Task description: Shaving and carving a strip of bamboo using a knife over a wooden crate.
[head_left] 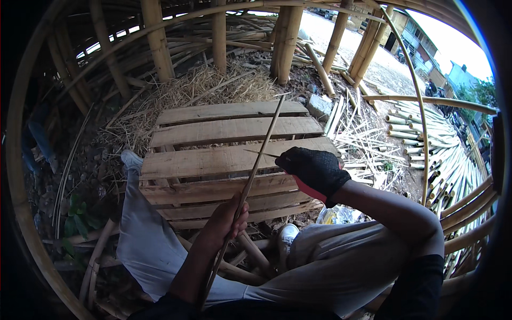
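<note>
A long, thin bamboo strip [265,137] slants up and away from my lap over the slatted wooden pallet [186,162]. My bare left hand [228,217] is closed around its lower part. On my right hand [312,168] is a black glove with red at the cuff side. Its fingers are closed on a knife [266,154], whose narrow blade points left and crosses the strip in this view. Whether the edge bites into the bamboo cannot be made out. The knife's handle is hidden inside the glove.
Straw [224,88] lies heaped behind the pallet, near upright bamboo posts [285,45]. At right are pale shavings [368,160] and stacked bamboo poles [421,136]. A curved bamboo pole [418,96] rises there. My legs flank the pallet's near side, with a plastic bag [338,215] by the right knee.
</note>
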A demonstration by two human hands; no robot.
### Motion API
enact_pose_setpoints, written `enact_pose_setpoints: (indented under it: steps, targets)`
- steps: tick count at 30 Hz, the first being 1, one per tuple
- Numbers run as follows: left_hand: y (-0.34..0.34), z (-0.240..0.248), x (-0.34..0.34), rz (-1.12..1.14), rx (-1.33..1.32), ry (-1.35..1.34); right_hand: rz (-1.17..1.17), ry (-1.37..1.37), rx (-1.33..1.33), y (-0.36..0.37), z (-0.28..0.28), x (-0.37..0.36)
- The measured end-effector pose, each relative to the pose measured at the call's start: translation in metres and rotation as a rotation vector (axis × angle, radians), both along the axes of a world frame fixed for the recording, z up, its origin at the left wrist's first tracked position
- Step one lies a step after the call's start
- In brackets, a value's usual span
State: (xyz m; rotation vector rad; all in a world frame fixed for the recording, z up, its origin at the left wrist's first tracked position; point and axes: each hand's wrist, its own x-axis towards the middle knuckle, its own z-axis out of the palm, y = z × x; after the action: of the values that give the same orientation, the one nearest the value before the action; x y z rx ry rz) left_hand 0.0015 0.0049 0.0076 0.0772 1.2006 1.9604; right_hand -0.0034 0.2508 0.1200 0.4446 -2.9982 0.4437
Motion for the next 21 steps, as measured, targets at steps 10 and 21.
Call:
enact_pose_setpoints:
  steps: [10, 21]
  targets:
    - [0.007, -0.001, 0.002, -0.015, -0.067, -0.035, -0.017, -0.588, -0.394, -0.004, -0.017, -0.022]
    - [0.0, 0.005, 0.006, -0.053, 0.045, -0.12, -0.299, -0.66, -0.443, -0.01, -0.007, -0.036]
